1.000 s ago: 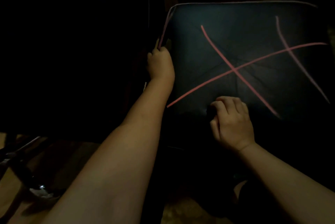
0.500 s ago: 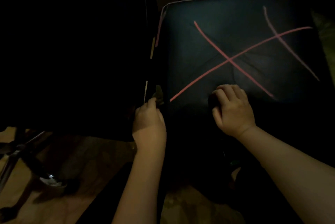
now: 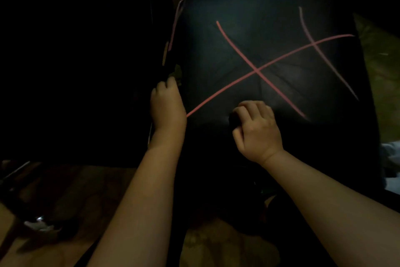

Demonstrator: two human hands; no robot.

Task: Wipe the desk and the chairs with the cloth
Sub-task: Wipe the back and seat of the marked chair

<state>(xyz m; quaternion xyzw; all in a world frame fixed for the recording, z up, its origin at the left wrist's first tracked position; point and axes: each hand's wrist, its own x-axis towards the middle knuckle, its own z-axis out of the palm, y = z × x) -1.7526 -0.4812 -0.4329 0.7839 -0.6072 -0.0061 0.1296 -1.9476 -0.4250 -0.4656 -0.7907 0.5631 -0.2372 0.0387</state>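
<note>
The biggest thing in view is the dark padded chair seat [image 3: 270,50], filling the far and right part of the scene, crossed by thin pink lines [image 3: 256,69] and trimmed with pink edging [image 3: 176,20] along its left and far sides. Around it, near and to the left, lies a dim brownish floor [image 3: 65,191]; most else is lost in darkness, and no desk can be made out. Both bare forearms reach forward onto the seat. The right hand [image 3: 257,130] rests on the near middle of the cushion, knuckles up, fingers curled under and close together. It looks placed there to brace the seat so it does not swing or roll while the other hand works, but it is too dark to tell whether those fingers clutch anything. The left hand [image 3: 167,104] sits at the seat's left edge, its fingers bunched and closed round the cloth [image 3: 178,73], a small greenish wad that shows just beyond the fingertips and touches the side of the cushion. Holding it bunched like this would let the hand press it into the seam and run it along the edge, so the step in hand seems to be wiping the chair's left rim.
</note>
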